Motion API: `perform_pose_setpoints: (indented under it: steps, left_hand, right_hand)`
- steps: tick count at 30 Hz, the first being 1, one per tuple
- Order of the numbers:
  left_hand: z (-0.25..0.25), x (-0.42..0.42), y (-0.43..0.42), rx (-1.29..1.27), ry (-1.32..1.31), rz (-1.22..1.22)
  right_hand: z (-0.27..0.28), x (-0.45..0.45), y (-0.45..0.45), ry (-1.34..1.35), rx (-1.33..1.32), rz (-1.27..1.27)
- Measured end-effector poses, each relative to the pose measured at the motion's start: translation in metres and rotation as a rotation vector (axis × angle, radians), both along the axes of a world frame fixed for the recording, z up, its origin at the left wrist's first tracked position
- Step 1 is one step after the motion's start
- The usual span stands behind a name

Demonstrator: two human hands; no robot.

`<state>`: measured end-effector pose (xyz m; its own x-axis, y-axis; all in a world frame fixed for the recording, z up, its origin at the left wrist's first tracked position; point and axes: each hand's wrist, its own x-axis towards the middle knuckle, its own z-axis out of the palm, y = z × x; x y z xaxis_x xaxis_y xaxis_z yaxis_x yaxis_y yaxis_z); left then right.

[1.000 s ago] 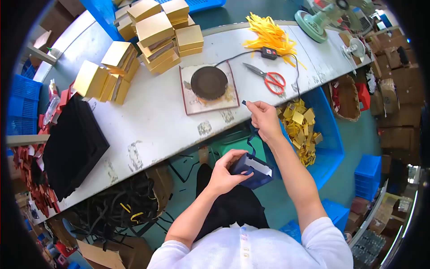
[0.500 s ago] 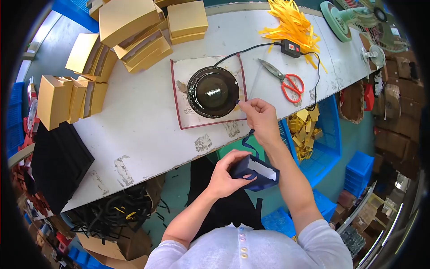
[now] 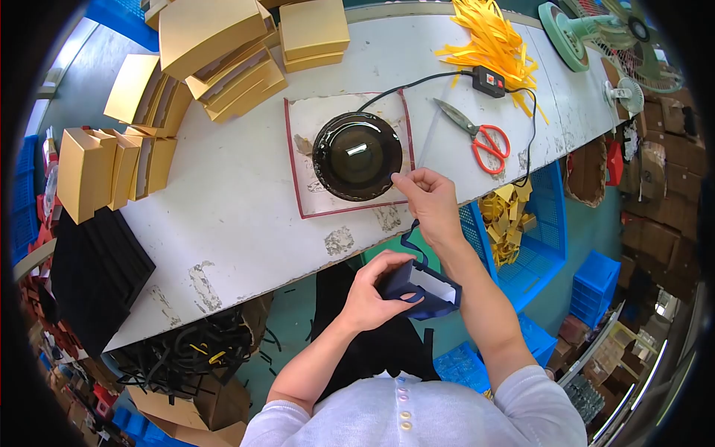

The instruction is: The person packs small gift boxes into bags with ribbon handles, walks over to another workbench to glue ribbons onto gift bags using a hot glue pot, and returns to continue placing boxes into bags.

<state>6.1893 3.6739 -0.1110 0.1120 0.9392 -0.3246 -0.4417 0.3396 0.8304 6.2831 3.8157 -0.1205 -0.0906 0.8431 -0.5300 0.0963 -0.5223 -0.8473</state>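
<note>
My left hand grips a dark blue box, its light inside showing, held below the table's front edge. A dark blue ribbon runs up from the box towards my right hand. The right hand's thumb and forefinger are pinched at the lower right rim of a round black pot with shiny dark contents. Whatever those fingertips hold is hidden. The pot stands on a red-edged square board. Right of it lie scissors with red handles.
Gold boxes are stacked at the back left, above black sheets. Yellow ribbons, a cabled switch box and a green fan are at the back right. A blue crate holds gold pieces.
The view has moved closer to the table. My right hand has gone from beside the board to the pot's rim, and its pinch is still closed. The left hand still holds the box.
</note>
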Motion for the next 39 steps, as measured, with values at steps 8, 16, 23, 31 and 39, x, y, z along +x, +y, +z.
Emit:
perform_pose_setpoints:
  steps: [8, 16, 23, 31, 39]
  left_hand:
    - [0.002, -0.005, -0.002, -0.001, 0.017, -0.026]
    - [0.018, -0.017, -0.01, -0.006, -0.026, -0.027]
    - [0.039, -0.029, -0.02, -0.065, -0.072, 0.011]
    - [0.075, -0.021, -0.03, 0.076, -0.047, -0.01]
    - [0.078, -0.017, -0.038, 0.111, -0.086, 0.009]
  right_hand:
    - [0.006, 0.0, -0.002, -0.06, 0.018, -0.027]
    - [0.05, 0.03, -0.005, 0.328, -0.144, -0.11]
    - [0.088, 0.049, -0.004, 1.028, -0.408, -0.117]
    - [0.107, 0.038, -0.027, 1.8, -0.402, 0.013]
    - [0.111, 0.035, -0.035, 1.866, -0.431, 0.012]
